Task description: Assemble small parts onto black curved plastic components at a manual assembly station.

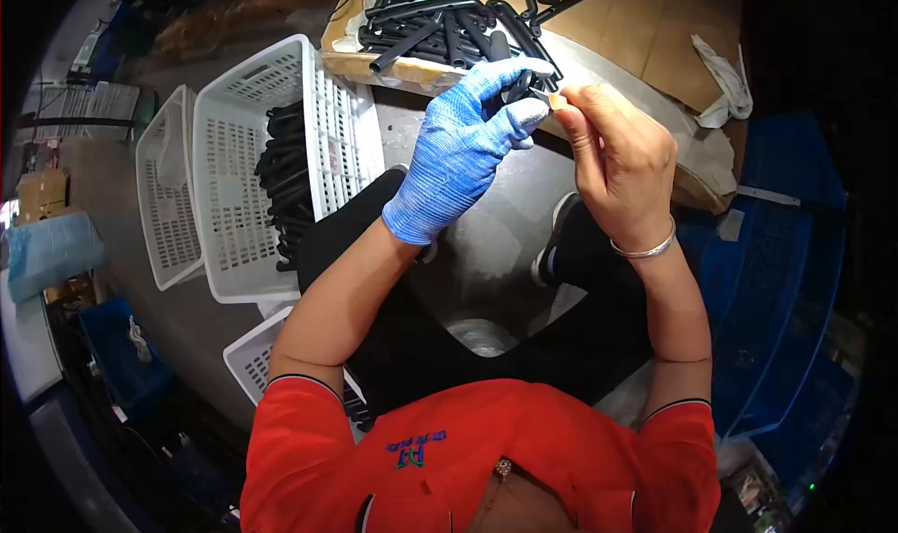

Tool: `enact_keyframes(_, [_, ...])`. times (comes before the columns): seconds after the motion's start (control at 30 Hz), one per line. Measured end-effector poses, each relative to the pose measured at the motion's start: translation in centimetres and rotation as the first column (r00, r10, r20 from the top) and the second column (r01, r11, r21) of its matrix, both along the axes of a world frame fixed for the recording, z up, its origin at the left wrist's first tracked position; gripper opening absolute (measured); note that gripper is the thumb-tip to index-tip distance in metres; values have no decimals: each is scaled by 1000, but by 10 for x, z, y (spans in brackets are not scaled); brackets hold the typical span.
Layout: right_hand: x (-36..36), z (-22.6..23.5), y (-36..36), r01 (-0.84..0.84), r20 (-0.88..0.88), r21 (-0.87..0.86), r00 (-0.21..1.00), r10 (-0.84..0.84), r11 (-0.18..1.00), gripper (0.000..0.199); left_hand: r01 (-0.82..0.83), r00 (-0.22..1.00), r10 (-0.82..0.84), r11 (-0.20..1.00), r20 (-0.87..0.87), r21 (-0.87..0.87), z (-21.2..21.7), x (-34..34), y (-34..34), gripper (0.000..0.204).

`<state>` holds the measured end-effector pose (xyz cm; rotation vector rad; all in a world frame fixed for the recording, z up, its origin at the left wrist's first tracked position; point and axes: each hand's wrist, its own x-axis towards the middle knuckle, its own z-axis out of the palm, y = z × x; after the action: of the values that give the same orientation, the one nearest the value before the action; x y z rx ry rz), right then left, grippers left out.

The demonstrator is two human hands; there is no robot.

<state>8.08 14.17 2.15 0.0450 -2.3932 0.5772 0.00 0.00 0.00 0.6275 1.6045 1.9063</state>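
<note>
My left hand (456,145), in a blue knit glove, is closed around a black tube (516,88) whose end shows between thumb and forefinger. Bare and with a bangle at the wrist, my right hand (625,150) pinches thumb and forefinger together right beside that tube end. A small, thin thing seems to be in this pinch, too small to name. Just beyond both hands, a heap of black tubes (440,30) lies in an open cardboard box (412,70).
To my left stands a white plastic basket (251,187) holding many black tubes, with another white basket (168,192) beside it. A smaller white basket (248,360) sits near my left elbow. Blue plastic sheets or bins (772,280) stand at the right.
</note>
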Motion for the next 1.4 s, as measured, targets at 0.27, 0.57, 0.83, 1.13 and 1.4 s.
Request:
enact_keyframes(0.27, [3,4,-2,-53,57,-17,997,54,998,14,-44,989,45,999,-139,11,-4,0,3,25])
enact_keyframes(0.57, [6,6,-7,12,139,20,990,-14,1000,11,-104,985,99,994,-138,-26,-5,4,4,25])
enact_keyframes(0.83, [6,3,-10,34,101,26,994,-37,999,11,-141,985,140,990,-99,-3,-7,4,7,24])
enact_keyframes(1.13, [7,2,-12,58,108,22,992,-60,998,10,-160,982,155,986,-108,-39,-6,6,9,25])
enact_keyframes(1.4, [6,0,-12,87,91,1,992,-86,996,12,-163,987,163,986,8,24,-5,6,10,26])
